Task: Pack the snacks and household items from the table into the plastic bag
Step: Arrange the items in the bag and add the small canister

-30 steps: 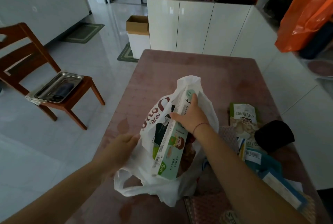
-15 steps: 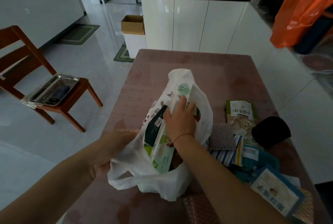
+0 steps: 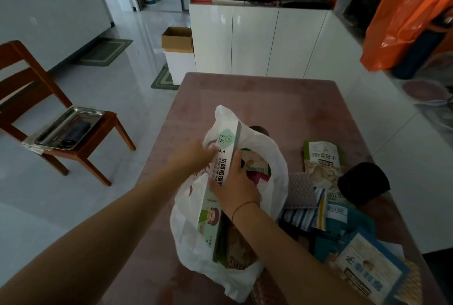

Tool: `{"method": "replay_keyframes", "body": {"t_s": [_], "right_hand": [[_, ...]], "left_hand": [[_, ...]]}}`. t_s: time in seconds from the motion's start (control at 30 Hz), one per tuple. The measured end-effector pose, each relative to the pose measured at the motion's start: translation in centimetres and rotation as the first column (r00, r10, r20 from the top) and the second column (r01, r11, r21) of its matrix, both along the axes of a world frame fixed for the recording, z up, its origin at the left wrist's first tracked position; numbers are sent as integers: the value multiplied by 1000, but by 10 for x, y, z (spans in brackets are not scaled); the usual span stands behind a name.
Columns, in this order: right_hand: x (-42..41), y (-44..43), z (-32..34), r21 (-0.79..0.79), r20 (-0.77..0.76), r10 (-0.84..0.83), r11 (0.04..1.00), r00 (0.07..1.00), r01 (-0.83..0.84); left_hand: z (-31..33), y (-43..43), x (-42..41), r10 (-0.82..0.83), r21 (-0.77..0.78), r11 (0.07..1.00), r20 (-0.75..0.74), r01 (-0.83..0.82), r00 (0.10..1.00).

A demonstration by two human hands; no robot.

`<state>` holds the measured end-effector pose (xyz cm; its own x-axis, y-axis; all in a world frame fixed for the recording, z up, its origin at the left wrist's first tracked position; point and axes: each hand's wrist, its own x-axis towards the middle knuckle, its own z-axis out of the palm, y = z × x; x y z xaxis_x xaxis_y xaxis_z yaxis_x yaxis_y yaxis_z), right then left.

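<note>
Seemingly to keep the mouth wide for a long item, the left hand point(image 3: 196, 155) reaches to the far rim of the white plastic bag point(image 3: 274, 165); its fingers are hidden behind the box, so whether they pinch the film cannot be told. The right hand point(image 3: 235, 184) is curled around the long foil box point(image 3: 221, 177) at mid-length, thumb on the printed face and fingers wrapped behind. That box stands mostly inside the bag, its long axis running from the near bottom of the bag up and away, top end poking past the rim and leaning slightly right. Beside it in the bag sit a brown snack pouch point(image 3: 239, 250) and other packets. On the pink table point(image 3: 282, 98), to the right, a green nut packet point(image 3: 321, 157), a grey sponge cloth point(image 3: 301, 189) and a blue packet point(image 3: 367, 270) are unpacked.
</note>
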<state>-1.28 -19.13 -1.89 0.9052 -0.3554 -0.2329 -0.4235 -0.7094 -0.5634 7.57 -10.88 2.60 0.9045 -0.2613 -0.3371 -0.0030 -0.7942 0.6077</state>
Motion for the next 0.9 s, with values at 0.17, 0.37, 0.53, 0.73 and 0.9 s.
{"method": "replay_keyframes", "body": {"t_s": [0.17, 0.37, 0.53, 0.73, 0.9], "right_hand": [[-3, -3, -4, 151, -23, 16, 988, 1000, -12], [-1, 12, -5, 188, -282, 133, 979, 950, -81], [-2, -41, 32, 469, -109, 257, 865, 960, -178], [47, -176, -11, 448, 93, -526, 780, 845, 436], [80, -177, -71, 279, -13, -365, 892, 931, 354]], "left_hand": [[7, -3, 7, 70, -57, 997, 231, -58, 971], [14, 6, -11, 49, -69, 997, 362, -26, 931], [10, 33, -4, 162, -60, 987, 354, -151, 921], [4, 44, 0, 204, -37, 978, 336, -204, 920], [2, 49, 5, 236, -36, 971, 324, -238, 916]]}}
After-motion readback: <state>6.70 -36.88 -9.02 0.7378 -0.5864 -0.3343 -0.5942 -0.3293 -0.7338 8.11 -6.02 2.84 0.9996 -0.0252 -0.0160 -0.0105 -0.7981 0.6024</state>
